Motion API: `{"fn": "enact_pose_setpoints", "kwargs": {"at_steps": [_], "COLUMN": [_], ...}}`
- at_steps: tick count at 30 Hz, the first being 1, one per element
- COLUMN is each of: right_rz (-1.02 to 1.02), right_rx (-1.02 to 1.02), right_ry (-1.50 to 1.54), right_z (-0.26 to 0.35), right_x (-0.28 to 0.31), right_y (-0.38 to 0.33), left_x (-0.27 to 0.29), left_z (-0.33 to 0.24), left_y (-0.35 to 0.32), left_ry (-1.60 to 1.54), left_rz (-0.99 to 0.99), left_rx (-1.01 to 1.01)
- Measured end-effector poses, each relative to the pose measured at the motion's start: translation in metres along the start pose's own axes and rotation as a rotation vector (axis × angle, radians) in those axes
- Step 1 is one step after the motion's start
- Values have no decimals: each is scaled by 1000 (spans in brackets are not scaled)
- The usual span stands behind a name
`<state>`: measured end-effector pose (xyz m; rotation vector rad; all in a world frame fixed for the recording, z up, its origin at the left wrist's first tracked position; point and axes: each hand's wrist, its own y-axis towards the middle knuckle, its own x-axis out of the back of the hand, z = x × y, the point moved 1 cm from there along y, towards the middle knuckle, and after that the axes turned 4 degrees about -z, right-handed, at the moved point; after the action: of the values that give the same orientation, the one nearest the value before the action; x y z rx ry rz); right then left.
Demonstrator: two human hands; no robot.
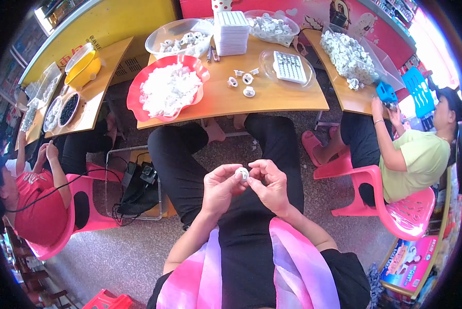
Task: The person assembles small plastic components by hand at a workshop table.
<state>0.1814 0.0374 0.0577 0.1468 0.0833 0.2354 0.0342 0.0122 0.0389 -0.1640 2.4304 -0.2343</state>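
Wooden tabletop (272, 98) is seen from the head view, with a red tray (138, 87) of white pieces on it; a stack of white trays (231, 32) stands behind that tray. Nearer than the tray, over the lap, a small white part (242, 173) is pinched between the fingers of the left hand (219, 186) and the right hand (272, 185). A firm, square grip is probably called for. Pink chairs (401, 211) and seated co-workers are seen on both sides of the table

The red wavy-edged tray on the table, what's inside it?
The red tray holds a heaped pile of small white pieces. Whatever lies beneath the pile, including most of the tray's floor, is covered and cannot be seen.
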Motion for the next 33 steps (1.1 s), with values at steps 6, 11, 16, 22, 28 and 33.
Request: {"fn": "enact_pose_setpoints", "kwargs": {"at_steps": [6,11,16,22,28,33], "right_rz": [-49,-55,-60,-62,-69,-59], "right_rx": [56,270,174,105,-6,-57], "right_ry": [-124,-284,-232,-207,-54,-24], "right_z": [7,17,17,0,0,0], "right_x": [-4,-9,-9,-4,-4,-4], "right_y": [3,5,2,1,1,1], "left_x": [-4,-5,-12,-5,-4,0], "left_z": [-3,-5,-9,3,-4,1], "left_y": [0,-1,-5,-1,3,2], "left_ry": [28,133,288,202,152,96], "left_rz": [-26,-5,-2,-28,7,0], "left_rx": [-29,-82,-199,-144,-35,1]}}
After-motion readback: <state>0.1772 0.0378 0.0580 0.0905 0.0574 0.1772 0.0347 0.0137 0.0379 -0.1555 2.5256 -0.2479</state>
